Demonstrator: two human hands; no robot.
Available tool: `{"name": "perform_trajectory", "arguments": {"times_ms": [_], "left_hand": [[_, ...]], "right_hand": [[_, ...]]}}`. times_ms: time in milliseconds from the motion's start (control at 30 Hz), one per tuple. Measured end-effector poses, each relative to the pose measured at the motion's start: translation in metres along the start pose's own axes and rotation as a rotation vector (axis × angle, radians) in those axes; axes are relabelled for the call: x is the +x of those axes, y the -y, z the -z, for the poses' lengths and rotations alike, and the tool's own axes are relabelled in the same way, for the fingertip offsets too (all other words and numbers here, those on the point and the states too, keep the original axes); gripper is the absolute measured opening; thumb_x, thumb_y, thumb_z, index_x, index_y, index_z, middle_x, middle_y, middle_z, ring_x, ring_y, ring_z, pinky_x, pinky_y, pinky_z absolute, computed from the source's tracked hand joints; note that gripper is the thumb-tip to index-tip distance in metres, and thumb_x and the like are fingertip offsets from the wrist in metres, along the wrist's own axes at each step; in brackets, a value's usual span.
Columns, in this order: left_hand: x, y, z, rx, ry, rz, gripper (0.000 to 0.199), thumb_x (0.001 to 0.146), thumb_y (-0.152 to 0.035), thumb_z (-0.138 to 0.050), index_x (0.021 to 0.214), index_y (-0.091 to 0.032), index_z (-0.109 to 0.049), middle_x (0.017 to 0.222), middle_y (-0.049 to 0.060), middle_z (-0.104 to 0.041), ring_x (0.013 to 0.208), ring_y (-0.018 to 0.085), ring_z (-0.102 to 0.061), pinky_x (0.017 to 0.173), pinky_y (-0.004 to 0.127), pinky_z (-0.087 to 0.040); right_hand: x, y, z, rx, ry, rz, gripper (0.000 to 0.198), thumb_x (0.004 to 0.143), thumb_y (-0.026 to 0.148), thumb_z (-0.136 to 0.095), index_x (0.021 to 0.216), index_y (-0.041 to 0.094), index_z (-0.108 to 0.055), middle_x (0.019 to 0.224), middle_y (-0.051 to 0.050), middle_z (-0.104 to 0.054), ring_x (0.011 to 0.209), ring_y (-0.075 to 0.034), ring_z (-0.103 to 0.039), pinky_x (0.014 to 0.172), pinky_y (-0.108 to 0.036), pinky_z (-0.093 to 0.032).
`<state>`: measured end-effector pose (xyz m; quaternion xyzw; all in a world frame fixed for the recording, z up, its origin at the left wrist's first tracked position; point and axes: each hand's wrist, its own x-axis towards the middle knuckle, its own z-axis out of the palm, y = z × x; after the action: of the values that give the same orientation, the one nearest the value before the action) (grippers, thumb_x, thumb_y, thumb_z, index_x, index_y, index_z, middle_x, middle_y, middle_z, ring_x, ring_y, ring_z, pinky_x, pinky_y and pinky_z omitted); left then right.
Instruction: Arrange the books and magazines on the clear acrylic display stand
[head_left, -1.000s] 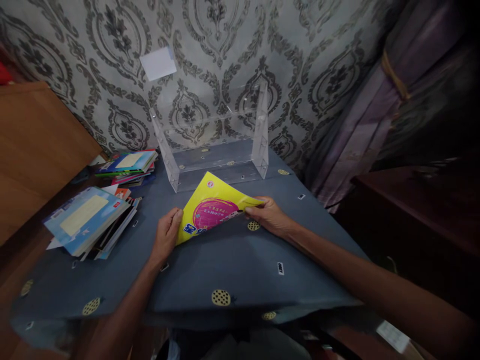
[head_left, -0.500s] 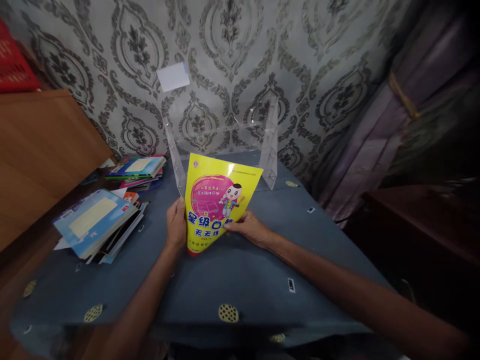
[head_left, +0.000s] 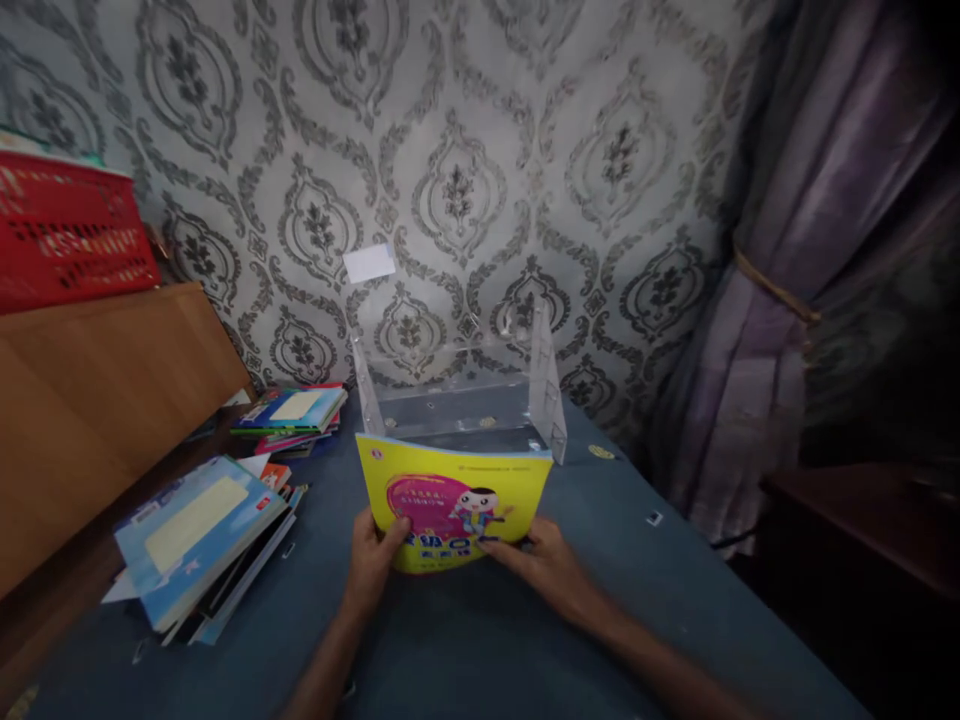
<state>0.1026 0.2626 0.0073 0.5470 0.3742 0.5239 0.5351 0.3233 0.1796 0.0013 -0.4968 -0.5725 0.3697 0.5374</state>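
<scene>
Between both hands I hold a yellow workbook [head_left: 442, 505] with a pink circle and a cartoon child on its cover. My left hand [head_left: 371, 555] grips its left side, thumb on the cover. On the right side my right hand [head_left: 536, 560] has its thumb pressed on the front and its fingers behind. The book is held upright, leaning back a little and bowed along its lower edge. Just beyond it stands a clear plastic rack [head_left: 547, 385] with side panels, on the table against the wall; the book hides part of its front.
A stack of books [head_left: 199, 540] lies at the left on the blue tablecloth [head_left: 637, 620], with a second stack [head_left: 296, 415] behind it. A red basket [head_left: 71, 235] sits on a wooden board [head_left: 112, 380]. A purple curtain [head_left: 765, 400] hangs at the right.
My view has tilted up. The workbook, seen more folded and slanted before, is now opened out wide and level. My left thumb has come onto the cover.
</scene>
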Motion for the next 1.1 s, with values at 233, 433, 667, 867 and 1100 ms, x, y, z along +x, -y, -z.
{"name": "perform_trajectory", "arguments": {"times_ms": [233,433,667,867,1100], "left_hand": [[-0.002,0.005,-0.005,-0.135,0.149,0.200,0.055,0.053,-0.055,-0.090,0.081,-0.011,-0.076,0.071,0.011,-0.076,0.061,0.024,-0.071,0.063,0.034,-0.059],[-0.003,-0.003,-0.002,-0.231,0.168,0.173,0.050,0.052,-0.048,-0.093,0.081,-0.011,-0.077,0.074,0.012,-0.077,0.068,0.027,-0.074,0.069,0.037,-0.060],[0.001,-0.004,0.003,-0.254,0.360,0.239,0.051,0.054,-0.041,-0.093,0.093,-0.012,-0.078,0.086,0.012,-0.079,0.080,0.029,-0.075,0.085,0.043,-0.060],[0.006,-0.004,0.008,-0.211,0.450,0.252,0.052,0.059,-0.043,-0.091,0.099,-0.013,-0.076,0.097,0.014,-0.079,0.088,0.031,-0.075,0.090,0.047,-0.058],[0.009,-0.003,0.015,-0.103,0.399,0.237,0.053,0.059,-0.047,-0.091,0.096,-0.012,-0.075,0.095,0.014,-0.079,0.089,0.031,-0.075,0.085,0.041,-0.060]], "right_hand": [[-0.002,-0.007,0.001,-0.073,0.047,-0.108,0.051,0.076,0.063,-0.068,0.100,0.018,-0.075,0.102,-0.011,-0.077,0.091,-0.030,-0.071,0.079,-0.039,-0.059],[-0.008,-0.019,0.003,-0.254,-0.025,-0.159,0.046,0.078,0.059,-0.063,0.098,0.020,-0.077,0.101,-0.011,-0.076,0.098,-0.030,-0.068,0.088,-0.039,-0.055],[-0.011,-0.022,0.001,-0.317,-0.022,-0.206,0.045,0.079,0.057,-0.061,0.101,0.021,-0.077,0.105,-0.010,-0.076,0.103,-0.030,-0.067,0.093,-0.039,-0.053],[-0.005,-0.037,-0.002,-0.160,-0.007,-0.170,0.053,0.076,0.062,-0.065,0.109,0.022,-0.073,0.114,-0.012,-0.075,0.107,-0.034,-0.067,0.096,-0.045,-0.054],[-0.007,-0.029,0.000,-0.184,0.003,-0.169,0.057,0.080,0.064,-0.062,0.118,0.022,-0.071,0.121,-0.013,-0.073,0.113,-0.035,-0.066,0.100,-0.049,-0.051]]}}
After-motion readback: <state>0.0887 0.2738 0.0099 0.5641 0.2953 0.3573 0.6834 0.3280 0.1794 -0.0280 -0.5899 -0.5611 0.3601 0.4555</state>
